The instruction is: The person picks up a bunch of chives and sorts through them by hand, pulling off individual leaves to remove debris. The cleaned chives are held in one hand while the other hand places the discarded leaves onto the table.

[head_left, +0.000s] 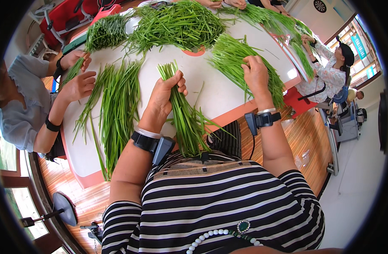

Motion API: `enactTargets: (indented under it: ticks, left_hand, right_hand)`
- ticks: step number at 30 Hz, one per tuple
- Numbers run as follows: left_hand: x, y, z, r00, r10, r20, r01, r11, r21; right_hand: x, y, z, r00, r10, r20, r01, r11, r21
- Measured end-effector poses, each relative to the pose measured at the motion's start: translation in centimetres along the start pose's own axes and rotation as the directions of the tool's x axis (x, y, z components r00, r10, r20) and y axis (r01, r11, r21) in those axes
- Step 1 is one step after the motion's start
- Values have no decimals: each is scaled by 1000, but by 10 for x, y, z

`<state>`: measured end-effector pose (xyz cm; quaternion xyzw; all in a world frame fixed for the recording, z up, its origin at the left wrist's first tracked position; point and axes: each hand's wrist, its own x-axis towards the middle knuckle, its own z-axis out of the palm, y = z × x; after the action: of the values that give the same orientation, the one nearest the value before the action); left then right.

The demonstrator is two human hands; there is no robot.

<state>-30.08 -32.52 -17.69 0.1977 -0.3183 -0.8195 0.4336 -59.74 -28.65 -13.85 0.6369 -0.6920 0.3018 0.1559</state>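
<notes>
White and green beads (pixel 214 233) and an oval green brooch (pixel 243 226) lie nearest, at the chest of a black-and-white striped top (pixel 228 194). Beyond it, the left hand (pixel 165 91) has its grip clamped around a bundle of long green stalks (pixel 186 120), cut ends up, loose tips spreading down toward the top. To the right, the right hand (pixel 256 76) is at the right pile of stalks (pixel 230 63), fingers curled in toward the thumb; whether its grip holds any stalk, I cannot tell. Each wrist wears a pale bangle and a strapped grey device.

On the white table (pixel 221 103), with its salmon-coloured edge, a loose spread of stalks (pixel 120 99) lies left of the held bundle. A large heap of greens (pixel 177 25) sits at the far side, a denser bunch (pixel 107 33) just left of it. At the left, a co-worker in pale blue (pixel 22 101) holds a few stalks; another person in a patterned top (pixel 325 70) sits far right.
</notes>
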Motion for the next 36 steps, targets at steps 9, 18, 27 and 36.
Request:
enactTargets:
  ticks: [9,18,27,36]
  left_hand:
    - [1,-1,1,1000,-7,-10,7,1000,-8]
    - [-6,0,9,1000,27,1,-27,999,22]
    - [-5,0,8,999,29,-40,-26,997,77]
    - [-6,-1,7,998,-12,64,11,1000,14]
  right_hand:
    - [10,3,-7,993,-25,-111,39,992,120]
    - [3,-72,-21,982,-132,-138,170,932,320]
    - [-48,-124,13,865,-105,491,-379,504,776]
    - [-36,-86,-1,862,-230,452,-196,671,715]
